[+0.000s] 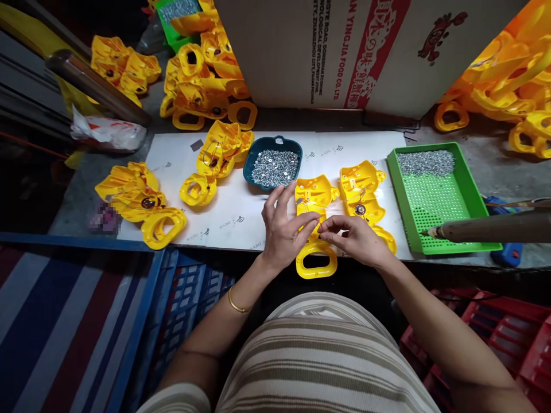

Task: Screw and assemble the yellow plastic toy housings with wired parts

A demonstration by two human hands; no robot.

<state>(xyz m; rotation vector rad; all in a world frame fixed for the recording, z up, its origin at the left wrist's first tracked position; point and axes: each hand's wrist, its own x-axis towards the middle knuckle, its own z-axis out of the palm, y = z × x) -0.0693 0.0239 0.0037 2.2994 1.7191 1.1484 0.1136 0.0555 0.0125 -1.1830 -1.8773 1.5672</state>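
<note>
My left hand (284, 229) is over a yellow plastic toy shell half (316, 189), thumb and index finger pinched together, the other fingers raised. From the other side my right hand (355, 238) meets it, its fingertips pinched on what looks like a thin reddish wire. The fingertips of both hands nearly touch, and they cover the middle of the shell. Below them the shell's yellow loop handle (317, 259) sticks out over the table edge. Just right lies a second open yellow shell (361, 180) with a round dark speaker-like part (360, 210) and wires, partly under my right hand.
A dark teal tray (248, 166) of small screws stands behind my left hand. At right is a green basket (473, 201) with screws, a screwdriver-like tool (495, 228) reaching over it. More yellow shells (138, 195) lie left; a cardboard box (293, 57) stands behind.
</note>
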